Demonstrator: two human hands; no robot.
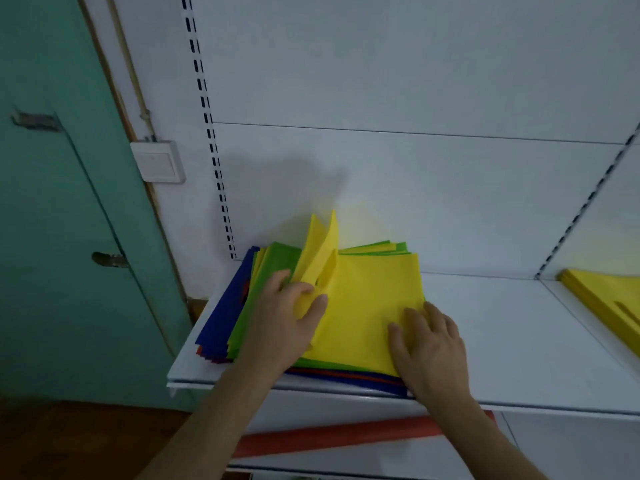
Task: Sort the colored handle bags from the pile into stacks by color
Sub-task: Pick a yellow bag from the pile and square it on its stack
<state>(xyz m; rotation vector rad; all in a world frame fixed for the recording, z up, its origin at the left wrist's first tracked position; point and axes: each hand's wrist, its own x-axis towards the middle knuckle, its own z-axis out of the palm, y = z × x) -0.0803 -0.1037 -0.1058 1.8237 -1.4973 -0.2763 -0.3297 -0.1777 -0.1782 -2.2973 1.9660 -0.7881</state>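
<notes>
Mixed pile [256, 306], left end of white shelf [519, 341]: left hand [291, 317] pinching lifted yellow bag [320, 251]; right hand [429, 344] spread flat on top yellow sheet; yellow stack [609, 299] far right

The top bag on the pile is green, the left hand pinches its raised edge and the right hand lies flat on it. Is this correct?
Not quite: the top bag is yellow, not green; green bags lie below it. The head view shows this. The rest holds: the left hand pinches its raised edge and the right hand lies flat on it.
</notes>
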